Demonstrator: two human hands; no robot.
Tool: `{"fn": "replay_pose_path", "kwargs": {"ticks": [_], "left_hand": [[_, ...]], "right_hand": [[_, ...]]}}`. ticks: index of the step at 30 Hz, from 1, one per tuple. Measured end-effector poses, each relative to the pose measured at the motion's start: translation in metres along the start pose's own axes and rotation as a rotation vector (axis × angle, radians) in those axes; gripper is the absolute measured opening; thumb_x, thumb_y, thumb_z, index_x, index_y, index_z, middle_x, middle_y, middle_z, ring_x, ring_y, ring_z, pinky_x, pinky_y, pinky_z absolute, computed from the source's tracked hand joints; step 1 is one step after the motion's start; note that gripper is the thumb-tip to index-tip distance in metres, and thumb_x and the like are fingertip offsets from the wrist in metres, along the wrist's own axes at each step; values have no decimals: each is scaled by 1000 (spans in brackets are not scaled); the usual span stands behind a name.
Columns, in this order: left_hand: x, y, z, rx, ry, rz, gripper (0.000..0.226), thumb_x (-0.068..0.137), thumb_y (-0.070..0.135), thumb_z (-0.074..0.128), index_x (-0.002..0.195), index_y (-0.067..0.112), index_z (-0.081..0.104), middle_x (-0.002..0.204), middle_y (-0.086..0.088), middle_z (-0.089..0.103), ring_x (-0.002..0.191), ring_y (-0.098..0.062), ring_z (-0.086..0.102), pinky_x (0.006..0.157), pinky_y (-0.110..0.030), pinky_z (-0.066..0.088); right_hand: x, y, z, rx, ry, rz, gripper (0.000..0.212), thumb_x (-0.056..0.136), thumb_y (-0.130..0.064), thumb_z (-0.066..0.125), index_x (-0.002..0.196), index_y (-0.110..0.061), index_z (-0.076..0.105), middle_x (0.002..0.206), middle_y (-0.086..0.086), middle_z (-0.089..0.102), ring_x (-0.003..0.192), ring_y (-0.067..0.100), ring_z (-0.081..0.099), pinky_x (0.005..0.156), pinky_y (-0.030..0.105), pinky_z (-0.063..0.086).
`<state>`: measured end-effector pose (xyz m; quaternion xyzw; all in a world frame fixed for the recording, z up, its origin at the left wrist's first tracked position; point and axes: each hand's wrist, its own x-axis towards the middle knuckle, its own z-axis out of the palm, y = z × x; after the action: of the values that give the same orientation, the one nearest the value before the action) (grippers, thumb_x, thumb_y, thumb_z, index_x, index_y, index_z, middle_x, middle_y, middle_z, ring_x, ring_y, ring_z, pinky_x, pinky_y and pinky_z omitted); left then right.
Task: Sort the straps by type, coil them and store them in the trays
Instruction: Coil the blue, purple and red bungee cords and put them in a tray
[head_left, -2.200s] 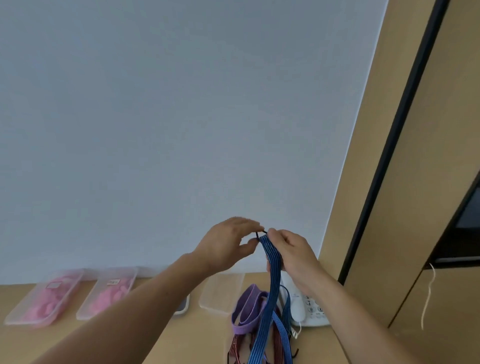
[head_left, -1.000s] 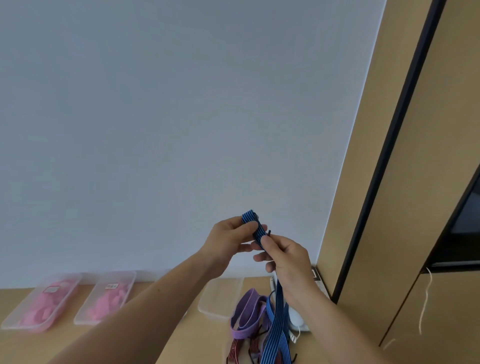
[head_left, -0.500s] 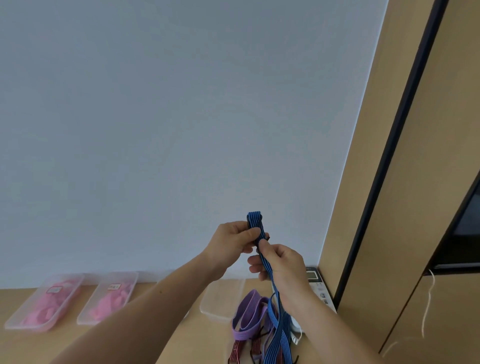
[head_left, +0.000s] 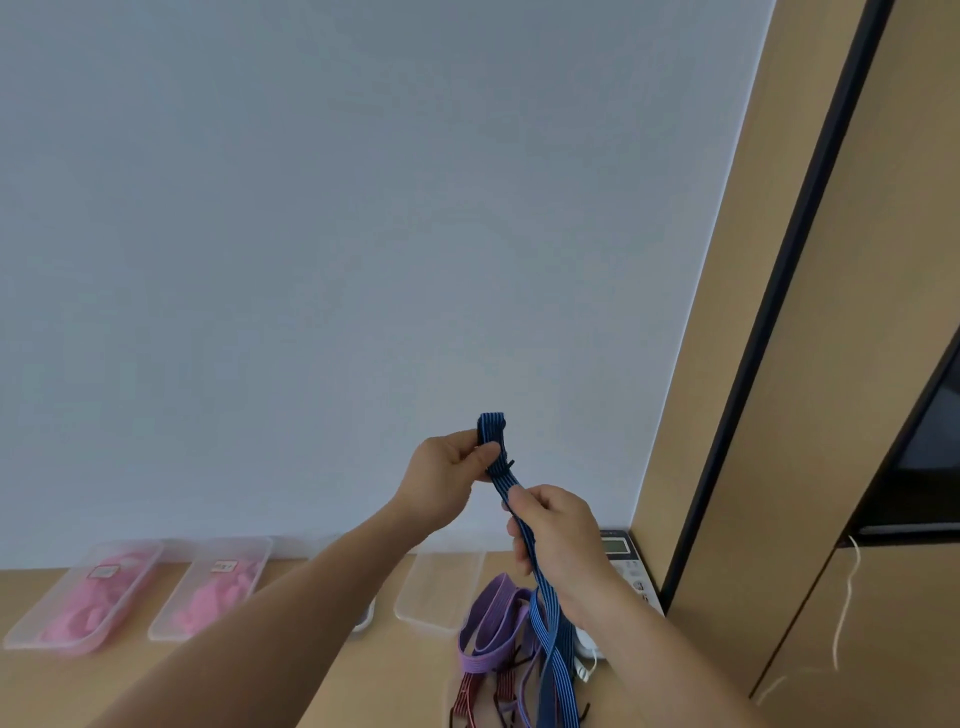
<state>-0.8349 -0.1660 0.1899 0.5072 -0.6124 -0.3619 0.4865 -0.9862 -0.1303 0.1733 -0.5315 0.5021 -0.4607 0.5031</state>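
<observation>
Left hand (head_left: 442, 479) raised, pinching blue strap (head_left: 491, 427), right hand (head_left: 560, 541) gripping below

White telephone (head_left: 626, 564) beside wooden cabinet (head_left: 883, 260)

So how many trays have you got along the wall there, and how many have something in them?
Trays with pink things inside: 2
Empty clear tray: 1
Half-hidden tray behind the left forearm, contents not visible: 1
Total: 4 trays
</observation>
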Motion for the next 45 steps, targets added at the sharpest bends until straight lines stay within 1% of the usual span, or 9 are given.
{"fn": "replay_pose_path", "kwargs": {"ticks": [5,7,14,23,26,29,31,37,45], "left_hand": [[-13,-12,6,575,55,426,26,102,28,51,123,32,66,71,4,68,60,-17,60,62,-33,50],[-15,-13,4,707,34,535,32,102,22,48,131,27,61,82,6,71,69,-18,64,66,-36,52],[-19,-15,-6,555,-74,727,48,94,-5,55,140,8,53,125,-2,67,101,2,58,89,0,38],[-12,-10,0,730,-81,792,59,89,-14,53,143,9,49,143,-11,54,109,-29,68,83,-39,59],[-13,-11,3,569,-116,636,59,93,-10,46,147,14,44,146,-6,52,121,-14,60,97,-31,52],[-12,1,11,-127,-177,22,50,100,8,42,149,15,38,129,-4,65,110,-11,67,91,-30,55],[-8,8,12,-409,-255,-219,42,100,27,40,132,6,56,114,-13,72,102,-23,71,90,-39,55],[-11,12,19,-476,-271,-167,25,101,18,52,118,1,60,111,-12,74,101,-28,71,83,-33,57],[-12,6,13,-138,-171,-34,15,99,21,57,106,18,70,93,-4,77,86,-19,74,75,-29,58]], "right_hand": [[-2,-11,1,139,7,47,42,101,-36,51,88,1,67,58,4,62,44,17,51,42,27,42],[-4,-16,1,209,-13,77,54,101,-46,45,90,2,69,58,5,61,42,16,48,40,25,39],[-9,-19,-3,340,12,105,55,100,-49,46,82,-2,68,51,1,49,37,13,34,39,23,30],[-8,-14,-8,353,11,52,43,94,-44,58,85,-3,69,54,0,50,40,12,33,39,24,29],[-7,-11,-12,378,4,9,39,92,-40,62,83,-3,69,54,1,50,39,12,34,39,24,29],[-5,-7,-18,322,6,-54,36,94,-37,61,83,-3,70,58,2,56,41,13,38,41,25,34],[-4,-2,-19,254,10,-77,34,95,-36,60,76,-10,70,62,3,60,43,13,42,43,26,38],[-5,10,-16,163,0,-13,31,97,-32,59,78,-10,70,65,7,65,45,13,49,42,25,41],[-1,14,-13,18,92,73,41,94,-41,62,79,-4,70,55,4,64,45,15,54,44,25,45]]}}
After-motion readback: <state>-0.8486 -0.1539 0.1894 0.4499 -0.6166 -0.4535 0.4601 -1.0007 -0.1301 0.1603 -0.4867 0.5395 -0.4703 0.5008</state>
